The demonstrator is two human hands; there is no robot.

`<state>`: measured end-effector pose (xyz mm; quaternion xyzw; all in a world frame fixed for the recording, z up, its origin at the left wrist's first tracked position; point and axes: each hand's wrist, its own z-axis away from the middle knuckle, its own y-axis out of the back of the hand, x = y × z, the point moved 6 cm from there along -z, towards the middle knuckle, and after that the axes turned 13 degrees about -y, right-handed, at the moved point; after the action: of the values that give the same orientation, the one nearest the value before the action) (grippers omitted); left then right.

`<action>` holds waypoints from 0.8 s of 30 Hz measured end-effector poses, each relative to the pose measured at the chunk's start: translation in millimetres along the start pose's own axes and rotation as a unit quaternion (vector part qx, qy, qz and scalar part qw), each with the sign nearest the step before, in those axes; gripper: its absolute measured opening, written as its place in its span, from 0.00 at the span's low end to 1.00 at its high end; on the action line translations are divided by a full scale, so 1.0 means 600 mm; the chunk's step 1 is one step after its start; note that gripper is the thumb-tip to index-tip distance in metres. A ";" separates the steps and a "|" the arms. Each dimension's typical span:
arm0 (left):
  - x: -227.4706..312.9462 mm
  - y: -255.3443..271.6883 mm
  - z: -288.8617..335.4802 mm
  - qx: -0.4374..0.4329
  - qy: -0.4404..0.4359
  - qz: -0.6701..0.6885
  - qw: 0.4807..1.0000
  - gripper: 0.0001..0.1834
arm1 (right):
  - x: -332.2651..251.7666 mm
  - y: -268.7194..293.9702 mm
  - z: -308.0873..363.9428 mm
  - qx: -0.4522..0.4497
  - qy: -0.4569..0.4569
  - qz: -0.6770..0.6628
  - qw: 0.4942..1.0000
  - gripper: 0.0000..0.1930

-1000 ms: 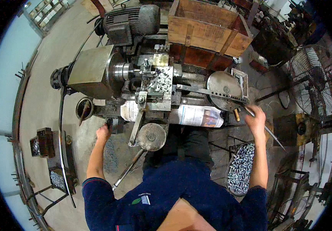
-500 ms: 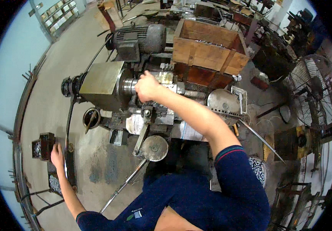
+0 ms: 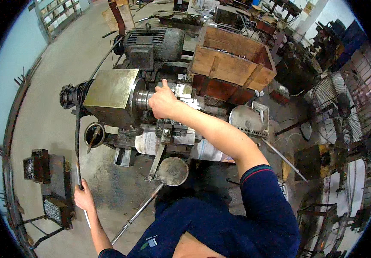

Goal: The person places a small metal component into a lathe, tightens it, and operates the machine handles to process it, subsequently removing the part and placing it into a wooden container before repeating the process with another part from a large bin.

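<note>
Indoors, grey floor (image 3: 48, 107) surrounds the machine (image 3: 110, 88), wooden crate (image 3: 233, 62) beyond; left hand (image 3: 84, 198) grips a rod (image 3: 79, 174); right hand (image 3: 163, 103) half-curled, contents unclear.

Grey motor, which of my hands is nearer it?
Right. Your right hand is at the spindle, in front of the motor; your left hand, farther off, grips the long rod.

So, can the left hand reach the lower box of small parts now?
Probably yes: the lower box looks close by, but the left hand must first release the long bar.
</note>
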<state>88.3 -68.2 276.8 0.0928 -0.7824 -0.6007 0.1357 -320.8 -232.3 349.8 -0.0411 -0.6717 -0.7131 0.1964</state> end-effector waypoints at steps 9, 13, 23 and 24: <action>-0.006 -0.020 0.017 0.009 -0.044 0.053 0.998 0.21 | 0.065 0.077 0.058 0.117 -0.081 -0.067 0.988 0.11; -0.021 -0.005 -0.008 -0.054 -0.163 0.146 0.974 0.20 | 0.248 0.107 0.102 0.193 -0.219 -0.077 0.953 0.13; -0.009 -0.112 -0.128 -0.221 -0.116 0.513 0.821 0.13 | 0.435 0.017 0.382 0.356 -0.259 -0.220 0.870 0.20; -0.050 -0.142 -0.133 -0.227 -0.067 0.508 0.828 0.15 | 0.439 -0.006 0.444 0.347 -0.268 -0.217 0.872 0.20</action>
<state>140.7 -154.1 210.7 -0.3914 -0.5680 -0.6122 0.3866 -618.7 -31.7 456.7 -0.0130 -0.8949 -0.4201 -0.1498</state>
